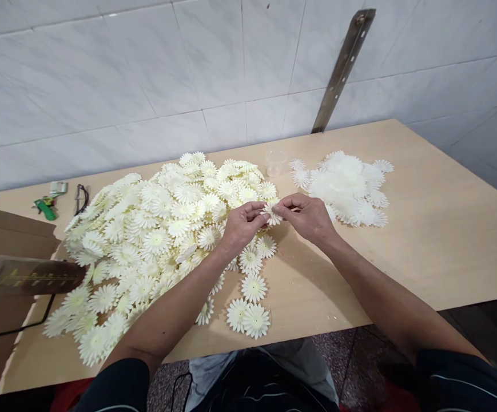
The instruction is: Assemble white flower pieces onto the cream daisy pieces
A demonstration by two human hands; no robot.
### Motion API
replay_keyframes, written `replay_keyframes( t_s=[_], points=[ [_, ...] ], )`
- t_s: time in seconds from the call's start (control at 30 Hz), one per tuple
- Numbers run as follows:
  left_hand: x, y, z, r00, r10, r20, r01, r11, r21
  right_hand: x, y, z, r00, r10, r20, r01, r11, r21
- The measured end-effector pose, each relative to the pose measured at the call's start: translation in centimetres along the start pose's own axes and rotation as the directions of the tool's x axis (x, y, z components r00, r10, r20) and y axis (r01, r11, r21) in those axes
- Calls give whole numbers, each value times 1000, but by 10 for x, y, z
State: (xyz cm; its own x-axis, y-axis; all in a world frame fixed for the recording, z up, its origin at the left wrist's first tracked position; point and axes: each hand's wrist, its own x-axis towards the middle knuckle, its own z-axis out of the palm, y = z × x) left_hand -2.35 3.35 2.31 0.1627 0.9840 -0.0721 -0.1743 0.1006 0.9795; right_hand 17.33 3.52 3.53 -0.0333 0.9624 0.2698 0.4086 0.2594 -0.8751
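Between my two hands, above the table, is a pale daisy-shaped artificial flower (pixel 273 214). My left hand (pixel 245 225) pinches its left edge with thumb and fingers. On the opposite side, my right hand (pixel 306 214) grips its petals the same way. To the left and below lies a large heap of cream-yellow artificial flowers (pixel 158 240), some with small dark holes at their centres. Beyond my right hand sits a smaller pile of whiter flower pieces (pixel 346 186).
A small clear plastic cup (pixel 276 162) stands behind my hands. At the far left are a green-handled tool (pixel 45 209) and black-framed glasses (pixel 82 198). A cardboard box (pixel 12 237) and a tinted clear bottle (pixel 34 276) crowd the left edge. A metal bracket (pixel 343 71) leans against the tiled wall.
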Motion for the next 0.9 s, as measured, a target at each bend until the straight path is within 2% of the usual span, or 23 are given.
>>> replay_keyframes(
  t_s=[0.13,0.23,0.33,0.43,0.6,0.7,0.83,0.9],
  points=[
    [-4,-4,-1,987,157,-29,-145,961,236,0,0,0,999,-51,-5,51,998,-46],
    [-8,-2,-3,945,328,16,-301,846,441,1,-2,-3,999,-50,17,51,996,-79],
    [-10,2,-5,913,402,73,-372,745,553,2,-5,-8,999,24,48,-22,999,-35],
    [-10,4,-4,920,382,81,-363,761,538,4,-6,-10,987,141,79,-148,986,82],
    [-4,-1,-2,971,239,-9,-216,893,396,7,-5,-5,949,281,141,-312,887,339],
    [-2,-2,-2,984,173,-35,-152,933,325,8,-2,-2,941,311,132,-338,852,400],
    [-3,1,-1,986,155,-61,-132,953,274,9,4,1,947,307,96,-317,835,450],
    [-4,2,0,988,135,-76,-111,961,255,10,6,1,945,302,126,-326,830,452]
  ],
)
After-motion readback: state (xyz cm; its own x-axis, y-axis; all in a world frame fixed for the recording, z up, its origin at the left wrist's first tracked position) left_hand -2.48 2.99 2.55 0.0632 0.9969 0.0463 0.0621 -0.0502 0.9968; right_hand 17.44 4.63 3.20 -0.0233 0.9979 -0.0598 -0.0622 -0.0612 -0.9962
